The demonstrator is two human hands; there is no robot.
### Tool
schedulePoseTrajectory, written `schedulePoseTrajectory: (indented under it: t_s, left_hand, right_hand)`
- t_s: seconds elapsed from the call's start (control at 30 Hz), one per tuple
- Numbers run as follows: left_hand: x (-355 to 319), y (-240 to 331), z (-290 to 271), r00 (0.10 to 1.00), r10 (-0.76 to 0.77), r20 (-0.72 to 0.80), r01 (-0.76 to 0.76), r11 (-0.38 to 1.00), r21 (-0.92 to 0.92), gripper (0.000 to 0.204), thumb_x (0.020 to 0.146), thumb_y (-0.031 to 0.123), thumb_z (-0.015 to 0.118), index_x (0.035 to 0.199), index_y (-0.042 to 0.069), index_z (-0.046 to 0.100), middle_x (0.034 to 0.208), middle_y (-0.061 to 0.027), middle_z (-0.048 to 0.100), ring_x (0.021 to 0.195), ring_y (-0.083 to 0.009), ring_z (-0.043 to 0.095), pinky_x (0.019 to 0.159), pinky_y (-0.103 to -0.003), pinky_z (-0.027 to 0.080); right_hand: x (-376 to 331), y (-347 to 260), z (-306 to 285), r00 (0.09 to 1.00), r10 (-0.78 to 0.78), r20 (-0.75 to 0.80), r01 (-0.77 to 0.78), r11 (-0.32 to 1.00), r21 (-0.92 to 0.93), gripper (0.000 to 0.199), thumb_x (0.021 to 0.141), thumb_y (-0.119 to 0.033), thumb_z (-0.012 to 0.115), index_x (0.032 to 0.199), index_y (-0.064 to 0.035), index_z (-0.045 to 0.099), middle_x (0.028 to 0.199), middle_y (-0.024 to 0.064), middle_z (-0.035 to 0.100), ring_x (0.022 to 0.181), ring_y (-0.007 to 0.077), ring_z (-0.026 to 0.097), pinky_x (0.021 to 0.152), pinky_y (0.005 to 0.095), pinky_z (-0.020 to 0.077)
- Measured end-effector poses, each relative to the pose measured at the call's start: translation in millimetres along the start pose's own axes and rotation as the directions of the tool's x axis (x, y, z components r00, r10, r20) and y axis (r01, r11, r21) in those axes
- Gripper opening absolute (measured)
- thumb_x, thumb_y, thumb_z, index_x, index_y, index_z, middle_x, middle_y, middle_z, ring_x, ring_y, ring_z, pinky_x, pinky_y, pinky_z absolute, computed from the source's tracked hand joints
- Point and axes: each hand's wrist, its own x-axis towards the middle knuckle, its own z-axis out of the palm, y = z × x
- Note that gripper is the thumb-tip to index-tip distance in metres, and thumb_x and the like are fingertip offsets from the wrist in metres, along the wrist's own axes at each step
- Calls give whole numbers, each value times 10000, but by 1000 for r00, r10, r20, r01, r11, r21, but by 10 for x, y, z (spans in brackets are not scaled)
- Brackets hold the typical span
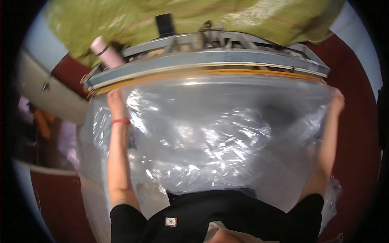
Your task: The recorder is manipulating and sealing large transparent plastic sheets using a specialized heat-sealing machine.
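Head view: dark red floor [355, 162] flanks the clear plastic film [202, 121].

Glare on plastic [194, 107], black fisheye corners
My feed shows scattered white glints, a dark patch right of centre, slight softness, and the bar [202, 60] bowed.

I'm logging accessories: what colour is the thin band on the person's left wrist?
The thin wristband is red, seen best in the head view.

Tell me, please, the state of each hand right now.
Left hand: closed, holding the clear crinkled plastic sheet.
Right hand: closed, holding the same sheet at its right side.
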Motion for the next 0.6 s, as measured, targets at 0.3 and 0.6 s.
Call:
schedulePoseTrajectory:
  t_s: [0.3,0.6]
  left_hand:
    - [611,-1137,100,980,-198,38,201,963,-177,152,802,143,534,678,66,492,587,47,428,519,-37,364,468,-175,291]
    - [528,-872,222,968,-250,-15,234,924,-304,135,807,168,529,746,75,451,612,10,455,513,-70,412,447,-196,356]
  right_hand:
    - [57,521,1476,999,-35,29,20,914,406,205,805,-217,561,776,-16,546,685,14,532,629,99,472,598,236,397]
    - [131,615,1464,971,-18,-237,93,946,311,182,749,-166,614,764,-43,481,674,31,523,605,103,489,540,239,405]
